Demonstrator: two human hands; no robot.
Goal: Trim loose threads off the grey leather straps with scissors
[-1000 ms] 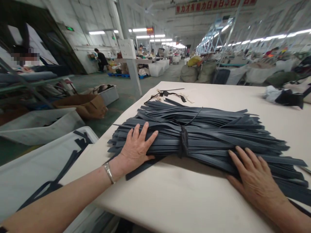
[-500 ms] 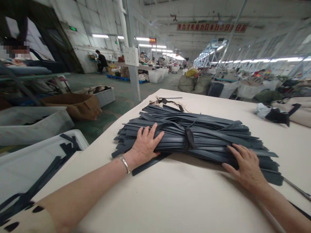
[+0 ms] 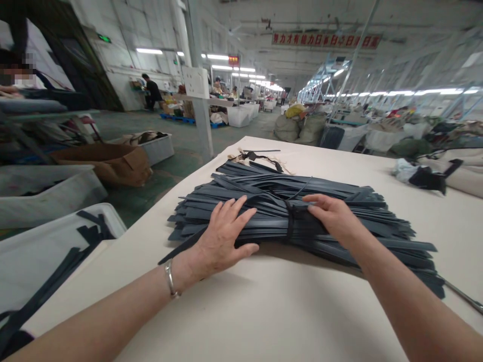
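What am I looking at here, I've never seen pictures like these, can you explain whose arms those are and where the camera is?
There is no machine here, just a person's two bare hands. Every picture comes from one camera worn on that person's head, looking forward and down, so the arms reach in from below.

On the pale table lies a bundle of dark blue-grey strips, with a black tie around its middle. The left hand, with a silver-coloured bracelet at its wrist, rests spread on the strips. The right hand's fingers are at the tie; whether they pinch it is unclear. Crumpled black and white cloth lies farther back on the right. Beside the table's left edge, a white tub holds more dark strips.
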